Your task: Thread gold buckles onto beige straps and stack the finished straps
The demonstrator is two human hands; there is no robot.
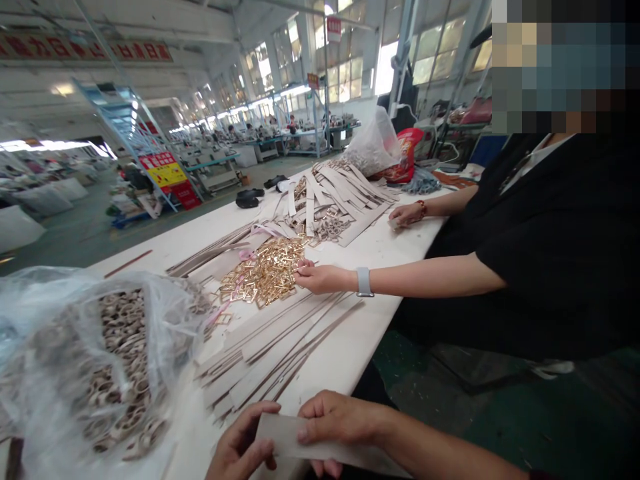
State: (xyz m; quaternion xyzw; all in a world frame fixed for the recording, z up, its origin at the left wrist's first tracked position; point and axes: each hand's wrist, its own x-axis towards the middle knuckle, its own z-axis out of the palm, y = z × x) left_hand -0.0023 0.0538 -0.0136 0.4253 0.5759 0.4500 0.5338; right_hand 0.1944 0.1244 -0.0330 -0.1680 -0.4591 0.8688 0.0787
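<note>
Both of my hands are at the bottom of the view, over the near edge of the table. My left hand [245, 443] pinches the left end of a flat grey-beige strip [287, 437] between thumb and fingers. Close beside it, my right hand [345, 423] grips the same strip, thumb on top and fingers beneath. The strip runs to the lower right under my right hand. Just beyond my hands lie long grey-beige strips [270, 357] in loose rows on the white table [345, 360].
A clear plastic bag [160, 333] of small beige loops stands at left. Gold buckles [273, 267] are heaped mid-table, with more strips [340, 190] behind. At right, a person in black [550, 247] reaches one hand [320, 277] to the buckles; their other hand [407, 215] rests farther back.
</note>
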